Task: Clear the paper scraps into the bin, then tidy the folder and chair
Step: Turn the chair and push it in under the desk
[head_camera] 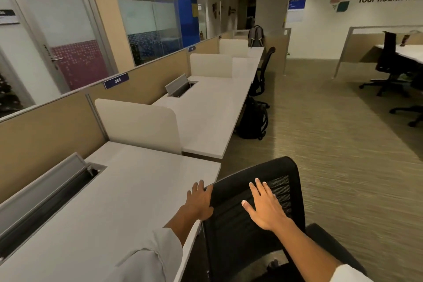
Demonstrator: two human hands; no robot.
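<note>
A black mesh-backed office chair (pixel 231 222) stands at the right edge of the white desk (pixel 128 190), its backrest turned toward me. My left hand (pixel 200 200) grips the left rim of the backrest, thumb and fingers wrapped over the edge. My right hand (pixel 265 207) lies flat on the mesh back with fingers spread, holding nothing. No paper scraps, bin or folder are visible.
A cable tray with raised lid (pixel 45 192) is set into the desk at the left. Cream dividers (pixel 139 123) separate a row of desks running away. A black backpack (pixel 254 119) leans under the neighbouring desk, another chair (pixel 263 71) beyond. Carpeted aisle on the right.
</note>
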